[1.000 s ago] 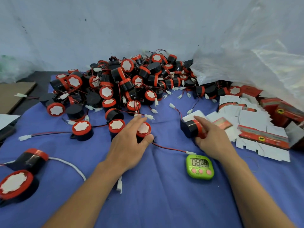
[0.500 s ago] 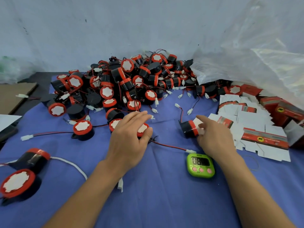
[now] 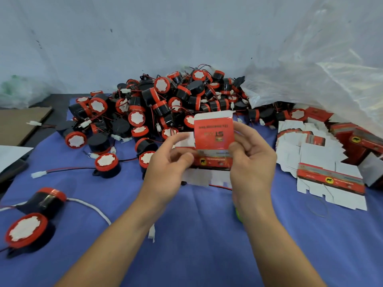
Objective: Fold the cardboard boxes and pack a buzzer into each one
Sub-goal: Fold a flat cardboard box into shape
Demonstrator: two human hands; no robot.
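Note:
Both hands hold one red and white cardboard box (image 3: 213, 135) above the blue cloth, partly unfolded, its white flaps sticking out at top, left and bottom. My left hand (image 3: 167, 175) pinches its left flap and lower edge. My right hand (image 3: 251, 162) grips its right side with the thumb on the red face. Behind the box rises a big pile of black and red buzzers (image 3: 165, 104) with red and black wires. A stack of flat boxes (image 3: 323, 160) lies to the right.
Loose buzzers (image 3: 107, 164) lie on the blue cloth (image 3: 196, 235), two large ones (image 3: 27, 226) at the near left. A clear plastic bag (image 3: 321, 75) bulges at the right. Brown cardboard (image 3: 18, 125) sits far left. A green timer is mostly hidden under my right wrist.
Both hands left the buzzers on the cloth and came together, now holding up a cardboard box in front of the pile. The view has shifted closer.

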